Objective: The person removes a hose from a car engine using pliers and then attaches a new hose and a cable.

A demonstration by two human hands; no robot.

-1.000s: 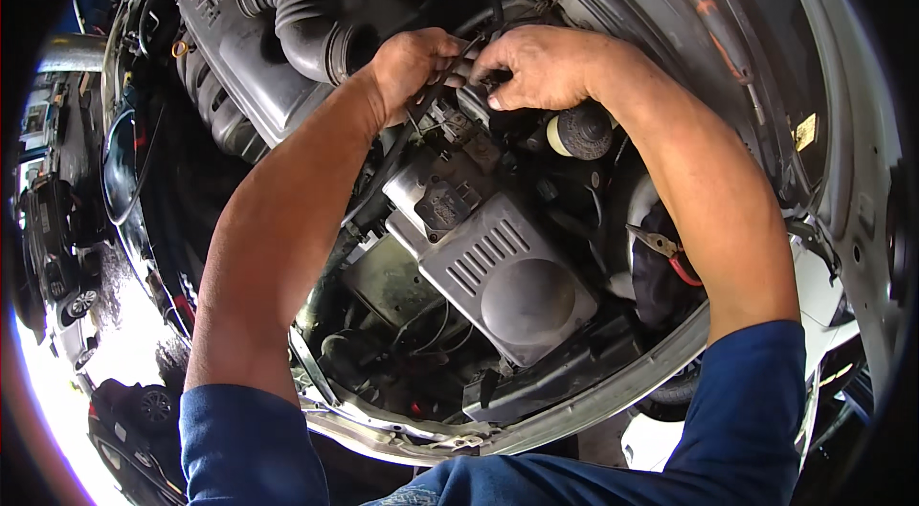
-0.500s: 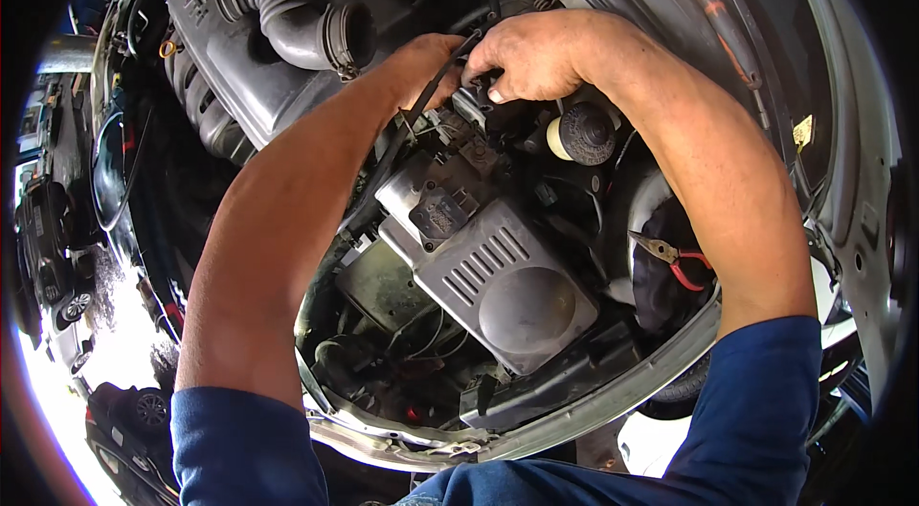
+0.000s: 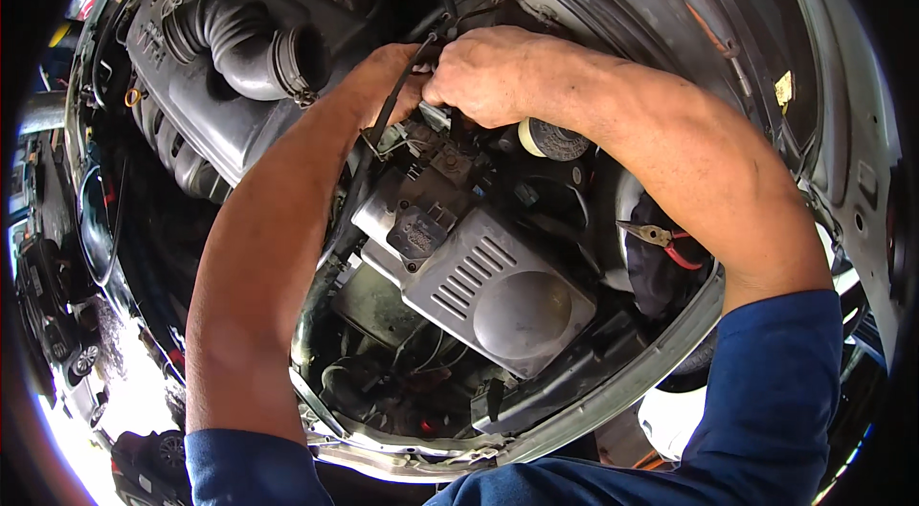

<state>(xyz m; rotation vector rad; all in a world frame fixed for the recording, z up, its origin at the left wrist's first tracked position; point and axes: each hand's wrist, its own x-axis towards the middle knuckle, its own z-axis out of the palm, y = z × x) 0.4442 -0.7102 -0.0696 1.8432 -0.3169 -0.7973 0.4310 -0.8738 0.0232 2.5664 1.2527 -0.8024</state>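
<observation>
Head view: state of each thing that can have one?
Corrugated intake hose: one end open, unconnected
Needle-nose pliers: lying unheld
Reservoir cap: on, partly hidden
Slotted metal cover: in place
Left hand: fingers mostly hidden, grip unclear
Right hand: fingers curled, grip unclear

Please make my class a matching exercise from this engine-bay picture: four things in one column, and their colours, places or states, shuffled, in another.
Things
1. Left hand
2. Pliers
3. Ribbed hose
4. Slotted box

Descriptions
A. Red handles
B. Grey, with a large round area on top
C. Crossed by a black cable
D. Open-ended, over the engine cover

Pairs: 1-C, 2-A, 3-D, 4-B
</observation>
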